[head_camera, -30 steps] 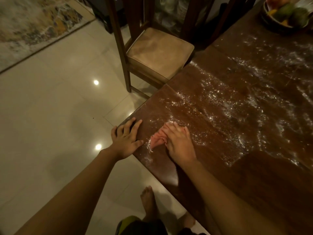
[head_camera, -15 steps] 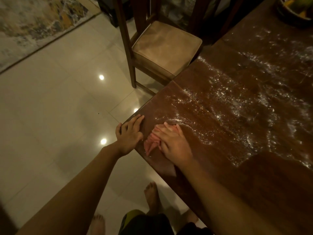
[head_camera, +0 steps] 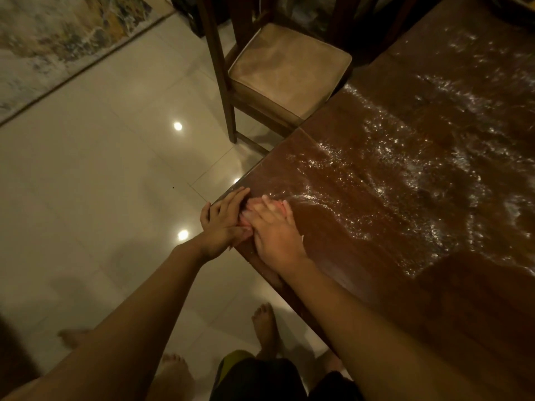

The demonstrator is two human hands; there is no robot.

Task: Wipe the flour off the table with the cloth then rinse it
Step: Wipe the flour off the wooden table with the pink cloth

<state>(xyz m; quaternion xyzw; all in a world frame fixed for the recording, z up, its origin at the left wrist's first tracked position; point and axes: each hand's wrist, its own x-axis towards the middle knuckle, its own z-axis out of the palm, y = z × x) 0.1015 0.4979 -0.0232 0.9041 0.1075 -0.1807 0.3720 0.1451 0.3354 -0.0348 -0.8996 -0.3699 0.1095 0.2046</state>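
White flour [head_camera: 405, 175] lies in streaks over the middle and right of the dark wooden table [head_camera: 477, 314]. My right hand [head_camera: 275, 230] presses the pink cloth [head_camera: 251, 204] flat at the table's left edge; only a small pink bit shows past the fingers. Just beside it, my left hand [head_camera: 223, 224] is at that same edge, fingers apart and resting on the rim, touching my right hand. The strip of wood near me is dark, without flour.
A wooden chair with a tan cushion [head_camera: 289, 68] stands at the table's far left corner. Glossy pale floor tiles [head_camera: 101, 183] lie to the left, a patterned rug [head_camera: 58, 39] beyond. My bare feet [head_camera: 265, 322] are by the table's near edge.
My right hand has slid the cloth leftward to the table's edge until it meets my left hand, which has stayed at the rim. The view has shifted so the fruit bowl is out of frame.
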